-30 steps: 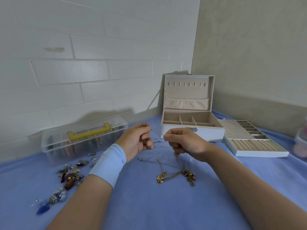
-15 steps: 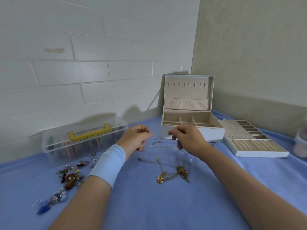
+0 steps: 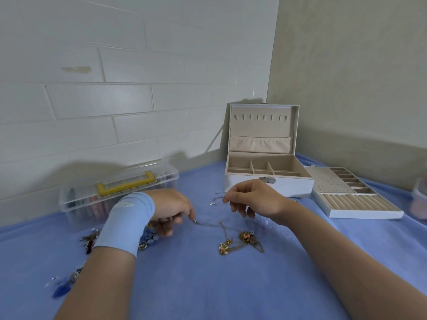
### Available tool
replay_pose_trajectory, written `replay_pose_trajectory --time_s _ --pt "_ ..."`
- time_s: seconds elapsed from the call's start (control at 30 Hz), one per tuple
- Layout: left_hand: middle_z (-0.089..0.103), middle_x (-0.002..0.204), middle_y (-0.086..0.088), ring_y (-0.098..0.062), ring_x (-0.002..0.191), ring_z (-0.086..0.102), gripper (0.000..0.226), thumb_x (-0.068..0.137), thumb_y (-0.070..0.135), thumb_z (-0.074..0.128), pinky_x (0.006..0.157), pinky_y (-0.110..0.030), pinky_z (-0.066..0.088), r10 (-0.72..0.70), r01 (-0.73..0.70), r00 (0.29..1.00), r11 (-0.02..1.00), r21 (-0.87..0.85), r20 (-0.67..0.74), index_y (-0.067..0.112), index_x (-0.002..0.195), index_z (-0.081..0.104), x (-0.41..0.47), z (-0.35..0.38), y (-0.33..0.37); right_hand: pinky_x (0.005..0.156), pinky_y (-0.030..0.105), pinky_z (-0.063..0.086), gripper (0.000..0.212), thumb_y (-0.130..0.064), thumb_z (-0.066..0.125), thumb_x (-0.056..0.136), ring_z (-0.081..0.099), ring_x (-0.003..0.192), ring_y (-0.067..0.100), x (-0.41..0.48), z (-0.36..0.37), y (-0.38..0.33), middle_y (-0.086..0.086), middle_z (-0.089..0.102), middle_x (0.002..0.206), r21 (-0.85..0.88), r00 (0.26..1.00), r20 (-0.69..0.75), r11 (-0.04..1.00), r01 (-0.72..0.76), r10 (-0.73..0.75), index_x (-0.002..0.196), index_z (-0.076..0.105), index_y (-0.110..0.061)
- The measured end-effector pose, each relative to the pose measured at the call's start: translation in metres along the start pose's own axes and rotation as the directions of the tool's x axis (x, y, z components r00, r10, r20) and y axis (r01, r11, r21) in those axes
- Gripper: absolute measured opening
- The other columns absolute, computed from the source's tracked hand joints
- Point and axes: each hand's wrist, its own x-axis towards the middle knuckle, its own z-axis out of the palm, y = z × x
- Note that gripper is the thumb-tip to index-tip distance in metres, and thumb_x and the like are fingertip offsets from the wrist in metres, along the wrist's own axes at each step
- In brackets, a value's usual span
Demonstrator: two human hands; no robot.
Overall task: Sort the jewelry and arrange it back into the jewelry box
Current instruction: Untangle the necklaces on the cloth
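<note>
The silver chain (image 3: 216,201) was in front of the box (image 3: 269,184), pinched between thumb and forefinger of the right hand (image 3: 253,199), whose other fingers were loosely spread. The left hand (image 3: 172,210), in a wristband (image 3: 126,224), curled down at a chain end on the blue cloth (image 3: 208,285); we could not tell whether it gripped anything. Gold necklaces (image 3: 240,242) lay tangled nearer us. The open box had its tray (image 3: 353,205) beside it and a clear case (image 3: 120,192) to the left, in the corner of a white brick wall (image 3: 138,100) and a beige wall (image 3: 346,77). The wrist hid part of a blurred trinket heap (image 3: 89,239); a pinkish tub (image 3: 419,199) was cut off at the right.
</note>
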Motion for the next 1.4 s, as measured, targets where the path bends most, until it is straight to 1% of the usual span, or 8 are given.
replay_pose_trajectory --time_s 0.17,0.27,0.43,0.53,0.73,0.97,1.23,1.4 --pt "0.063 0.061 -0.001 -0.019 0.046 0.052 0.018 0.085 0.013 0.061 0.047 -0.021 0.042 -0.164 0.150 0.985 0.968 0.199 0.053 0.010 0.075 0.075 -0.002 0.003 0.002 0.054 0.018 0.041 0.019 -0.024 0.065 0.098 0.054 0.064 0.010 -0.002 0.005 -0.002 -0.005 0.071 0.077 -0.125 0.996 0.093 0.992 -0.001 0.012 0.094 0.078 -0.011" --pt "0.064 0.056 0.000 -0.017 0.045 0.051 0.026 0.078 0.025 0.073 0.046 -0.020 0.037 -0.191 0.180 0.982 0.944 0.276 0.012 0.016 0.054 0.073 -0.005 0.003 0.007 0.057 0.016 0.043 0.015 -0.025 0.070 0.094 0.053 0.058 0.003 0.003 0.009 0.001 -0.013 0.070 0.073 -0.126 1.000 0.005 0.992 0.027 -0.027 0.093 0.079 -0.013" --pt "0.060 0.074 0.003 -0.018 0.062 0.052 0.025 0.080 0.047 0.069 0.061 -0.024 0.041 0.085 0.022 0.975 0.882 0.471 -0.204 0.025 0.069 0.067 -0.002 0.000 0.011 0.054 0.005 0.036 0.008 -0.019 0.074 0.091 0.052 0.051 -0.009 0.010 0.016 0.003 -0.019 0.070 0.069 -0.162 0.984 -0.122 0.980 0.111 -0.132 0.091 0.081 -0.014" --pt "0.065 0.085 0.016 -0.005 0.079 0.060 0.007 0.085 0.033 0.069 0.070 -0.017 0.043 0.300 -0.179 0.922 0.891 0.418 -0.244 0.027 0.086 0.073 0.005 0.012 0.016 0.059 0.006 0.038 0.007 -0.022 0.077 0.089 0.055 0.058 -0.011 0.013 0.019 0.004 -0.008 0.075 0.086 -0.230 0.980 -0.133 0.966 0.117 -0.150 0.093 0.081 -0.018" --pt "0.063 0.080 0.017 0.002 0.070 0.054 0.008 0.080 0.032 0.075 0.065 -0.016 0.039 0.523 -0.428 0.824 0.826 0.367 -0.218 0.037 0.079 0.069 0.021 0.046 0.030 0.064 0.015 0.043 0.007 -0.031 0.081 0.083 0.053 0.061 -0.004 -0.006 -0.021 -0.011 -0.011 0.071 0.076 -0.420 0.998 0.038 0.905 0.065 -0.054 0.077 0.077 -0.029" --pt "0.063 0.084 0.021 0.004 0.079 0.057 0.007 0.076 0.040 0.078 0.071 -0.018 0.042 0.464 -0.403 0.882 0.830 0.385 -0.079 0.042 0.074 0.072 0.027 0.060 0.030 0.074 0.015 0.043 0.014 -0.042 0.087 0.073 0.059 0.078 -0.008 -0.021 -0.025 -0.011 -0.021 0.074 0.087 -0.608 0.936 0.247 0.792 -0.052 0.252 0.085 0.080 -0.039" --pt "0.068 0.094 0.017 -0.001 0.080 0.059 0.015 0.084 0.023 0.069 0.075 -0.019 0.046 0.514 -0.450 0.853 0.813 0.369 -0.093 0.038 0.085 0.073 0.028 0.062 0.027 0.072 0.027 0.049 0.009 -0.028 0.071 0.085 0.057 0.065 0.009 -0.030 -0.039 -0.012 -0.003 0.076 0.083 -0.558 0.939 0.222 0.824 -0.100 0.264 0.087 0.076 -0.020" --pt "0.072 0.095 0.017 -0.003 0.096 0.064 0.007 0.087 0.039 0.068 0.091 -0.022 0.049 0.492 -0.474 0.864 0.866 0.156 -0.108 0.038 0.090 0.074 0.029 0.077 0.036 0.053 0.023 0.040 0.010 -0.018 0.061 0.089 0.062 0.061 0.011 -0.030 -0.041 -0.009 -0.003 0.077 0.085 -0.471 0.970 0.133 0.874 -0.118 0.202 0.088 0.071 -0.015"
